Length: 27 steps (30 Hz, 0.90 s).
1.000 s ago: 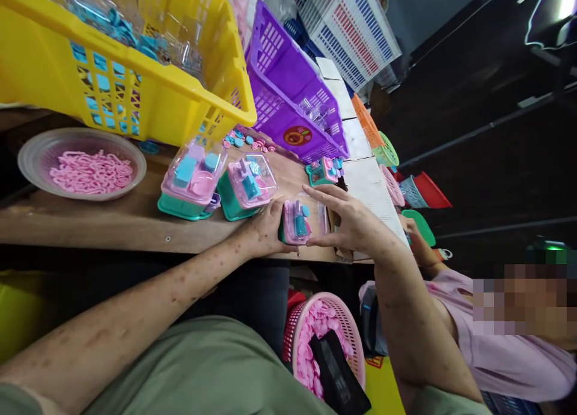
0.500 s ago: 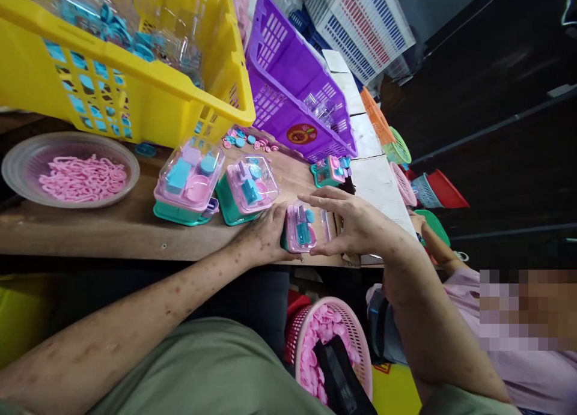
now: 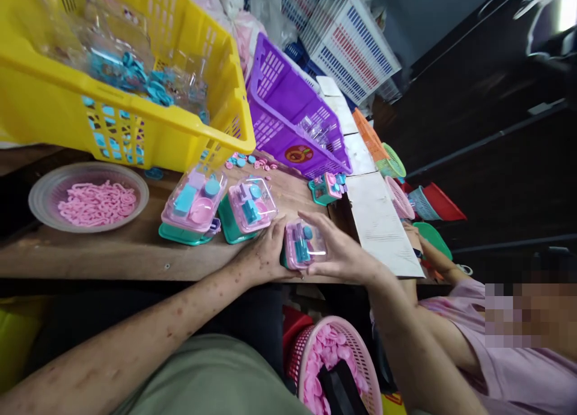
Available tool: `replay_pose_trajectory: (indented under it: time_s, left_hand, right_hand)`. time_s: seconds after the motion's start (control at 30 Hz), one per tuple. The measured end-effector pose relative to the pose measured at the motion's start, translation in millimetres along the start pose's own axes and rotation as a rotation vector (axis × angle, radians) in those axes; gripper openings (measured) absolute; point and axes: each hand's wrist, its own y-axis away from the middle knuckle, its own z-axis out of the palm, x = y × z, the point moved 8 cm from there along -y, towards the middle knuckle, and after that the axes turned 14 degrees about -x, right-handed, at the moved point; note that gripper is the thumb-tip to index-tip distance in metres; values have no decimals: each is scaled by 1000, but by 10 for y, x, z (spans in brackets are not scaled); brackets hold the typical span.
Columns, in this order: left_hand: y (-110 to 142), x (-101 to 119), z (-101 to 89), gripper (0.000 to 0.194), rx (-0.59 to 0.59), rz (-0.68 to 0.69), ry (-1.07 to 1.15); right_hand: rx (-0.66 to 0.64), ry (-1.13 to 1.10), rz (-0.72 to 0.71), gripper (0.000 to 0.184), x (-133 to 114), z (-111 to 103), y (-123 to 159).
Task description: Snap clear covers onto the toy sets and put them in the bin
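My left hand [image 3: 265,256] is wrapped round the left side of a small toy box [image 3: 301,251] with a pink top, teal base and tiny blue and pink pieces on it. From the right, my right hand [image 3: 347,253] grips a clear plastic cover [image 3: 319,244], thumb and fingers on its edges, over the box top. Whether the cover is fully seated I cannot tell. Left of my hands stand two similar boxes, one nearer [image 3: 247,208] and one farther left [image 3: 193,208], both with clear covers. Another toy set [image 3: 325,188] sits farther back.
A yellow crate [image 3: 180,118] of clear and blue parts and a purple crate [image 3: 293,127] stand behind. At left is a plastic dish [image 3: 40,202] of pink pieces. A pink basket [image 3: 372,367] is below the table edge. A co-worker's arm [image 3: 439,262] reaches in at right.
My right hand has moved left, bringing the clear cover from beside the box onto its top. My left hand keeps its hold. The camera view has shifted slightly.
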Motion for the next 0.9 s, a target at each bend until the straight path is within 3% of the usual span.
replay_pose_trajectory:
  time_s: [0.1, 0.17, 0.27, 0.37, 0.47, 0.5, 0.63, 0.7, 0.77, 0.9]
  left_hand:
    - [77, 223, -95, 157, 77, 97, -156]
    - [146, 472, -132, 139, 100, 233, -298]
    - [187, 745, -125, 96, 101, 341, -501]
    - [82, 789, -123, 69, 118, 295, -652]
    - [-80, 744, -178, 56, 155, 256, -757]
    - [-137, 718, -208, 53, 153, 234, -780]
    - [-319, 658, -285, 47, 60, 141, -818]
    - [-376, 652, -293, 48, 27, 89, -807]
    - [-414, 650, -293, 48, 9, 34, -792]
    - [-371, 804, -338, 54, -3, 42, -772]
  right_hand:
    - [198, -389, 83, 85, 305, 278, 62]
    - [264, -552, 83, 84, 402, 429, 52]
    - [162, -616, 32, 82, 424, 480, -49]
    - [84, -474, 10, 90, 559, 198, -176]
    - [196, -231, 73, 111, 858, -313, -376]
    - [250, -171, 105, 107, 966, -477, -459]
    - [549, -15, 273, 60, 1362, -976, -657]
    - [711, 64, 402, 55, 1535, -1085, -607]
    - [789, 132, 490, 55, 1658, -1084, -529]
    - [699, 236, 443, 41, 1722, -922, -385]
